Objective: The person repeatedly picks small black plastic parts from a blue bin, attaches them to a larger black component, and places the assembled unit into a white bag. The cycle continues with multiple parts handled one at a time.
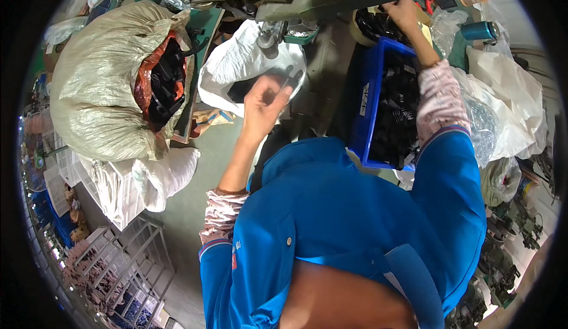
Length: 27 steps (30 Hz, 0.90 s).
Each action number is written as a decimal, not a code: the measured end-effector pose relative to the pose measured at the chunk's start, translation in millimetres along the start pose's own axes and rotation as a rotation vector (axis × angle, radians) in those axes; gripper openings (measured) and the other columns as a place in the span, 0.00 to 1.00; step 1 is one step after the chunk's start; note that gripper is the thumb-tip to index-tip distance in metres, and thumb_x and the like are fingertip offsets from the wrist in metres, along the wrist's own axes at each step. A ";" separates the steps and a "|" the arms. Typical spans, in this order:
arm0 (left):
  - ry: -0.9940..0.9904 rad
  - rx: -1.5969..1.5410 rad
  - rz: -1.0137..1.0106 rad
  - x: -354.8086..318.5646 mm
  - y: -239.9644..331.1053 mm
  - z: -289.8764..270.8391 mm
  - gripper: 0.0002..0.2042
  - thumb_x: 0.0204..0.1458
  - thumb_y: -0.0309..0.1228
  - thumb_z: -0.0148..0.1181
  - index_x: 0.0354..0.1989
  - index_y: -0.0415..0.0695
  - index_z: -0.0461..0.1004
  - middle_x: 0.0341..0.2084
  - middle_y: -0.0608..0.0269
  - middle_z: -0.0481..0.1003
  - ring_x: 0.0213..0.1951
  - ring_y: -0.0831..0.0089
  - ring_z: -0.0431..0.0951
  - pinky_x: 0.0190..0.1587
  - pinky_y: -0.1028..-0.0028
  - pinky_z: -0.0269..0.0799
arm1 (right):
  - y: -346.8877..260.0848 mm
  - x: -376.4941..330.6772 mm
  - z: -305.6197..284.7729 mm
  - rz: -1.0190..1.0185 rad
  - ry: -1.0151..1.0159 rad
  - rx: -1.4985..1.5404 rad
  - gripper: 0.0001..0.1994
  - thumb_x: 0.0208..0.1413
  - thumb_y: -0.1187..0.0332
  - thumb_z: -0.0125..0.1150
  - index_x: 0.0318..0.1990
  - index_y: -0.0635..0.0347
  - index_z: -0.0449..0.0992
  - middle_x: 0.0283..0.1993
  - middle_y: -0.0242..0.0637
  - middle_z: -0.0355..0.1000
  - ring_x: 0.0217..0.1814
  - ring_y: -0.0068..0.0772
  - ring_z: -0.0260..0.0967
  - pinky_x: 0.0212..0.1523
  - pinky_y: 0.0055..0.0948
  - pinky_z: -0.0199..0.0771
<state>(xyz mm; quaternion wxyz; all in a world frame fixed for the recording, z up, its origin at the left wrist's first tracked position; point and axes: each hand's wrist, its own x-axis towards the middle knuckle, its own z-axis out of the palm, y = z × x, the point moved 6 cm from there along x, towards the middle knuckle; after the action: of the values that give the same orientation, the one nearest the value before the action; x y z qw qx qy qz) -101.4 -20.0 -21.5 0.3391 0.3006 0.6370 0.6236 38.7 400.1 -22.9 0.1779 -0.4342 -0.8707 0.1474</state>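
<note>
Nearest us, below our two hands, we see one blue jacket (pixel 355 205) covering the torso, its lower part cut off by the picture's edge. Beyond it on the right stands one blue bin (pixel 371 116), lying under and beside our right forearm, with black parts (pixel 397 101) heaped inside; they overlap too much for us to count. Near the middle, our left hand (pixel 277 95) is raised, thumb and fingers nearly closed on one small dark piece (pixel 292 79), which juts out past the fingertips; it is blurred, so we cannot make out its exact shape. Behind that hand lies one open white sack (pixel 222 71), its dark contents partly hidden by the hand. To the left sits one large woven sack (pixel 89 86), its orange-lined mouth showing more black items (pixel 167 86). Farther off, our right hand (pixel 404 16) reaches to a heap of glossy black pieces (pixel 374 26) just beyond the bin; its fingers are bent, and we cannot tell whether they grip anything. Near the top are one small green tray (pixel 300 39) and, at far right, one blue-green cylinder (pixel 478 31)
</note>
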 end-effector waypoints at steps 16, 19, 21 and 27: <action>-0.272 0.203 0.316 47.7 46.2 -14.9 0.10 0.48 0.22 0.61 0.26 0.38 0.63 0.49 0.50 0.75 0.43 0.71 0.77 0.44 0.74 0.72 | -187.8 -171.0 -10.4 0.064 -0.521 1.165 0.15 0.56 0.71 0.60 0.50 0.67 0.73 0.42 0.43 0.75 0.40 0.28 0.76 0.43 0.25 0.78; -0.301 0.258 0.344 49.3 47.2 -25.5 0.10 0.48 0.22 0.61 0.26 0.38 0.64 0.49 0.49 0.74 0.42 0.68 0.77 0.44 0.73 0.72 | -203.6 -170.7 -8.2 -0.001 -0.461 1.091 0.15 0.54 0.73 0.62 0.49 0.68 0.74 0.41 0.42 0.76 0.39 0.28 0.76 0.40 0.24 0.78; -0.343 0.323 0.358 52.2 44.7 -33.9 0.10 0.49 0.22 0.62 0.25 0.38 0.64 0.50 0.48 0.74 0.44 0.73 0.75 0.45 0.74 0.70 | -208.6 -169.4 -3.9 -0.064 -0.407 0.993 0.15 0.54 0.73 0.62 0.49 0.68 0.74 0.39 0.42 0.76 0.38 0.27 0.76 0.38 0.22 0.78; -0.349 0.475 0.363 60.6 52.5 -45.4 0.10 0.48 0.24 0.62 0.26 0.38 0.64 0.50 0.49 0.74 0.44 0.69 0.77 0.46 0.72 0.71 | -235.3 -168.7 -9.5 -0.218 -0.305 0.664 0.13 0.55 0.75 0.60 0.48 0.68 0.75 0.39 0.36 0.74 0.38 0.25 0.75 0.41 0.21 0.76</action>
<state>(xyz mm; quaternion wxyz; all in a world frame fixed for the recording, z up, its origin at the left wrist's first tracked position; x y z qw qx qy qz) -175.9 4.1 27.1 0.2472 0.5818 0.6330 0.4469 -28.2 128.3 51.7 0.1918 -0.2309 -0.8331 0.4646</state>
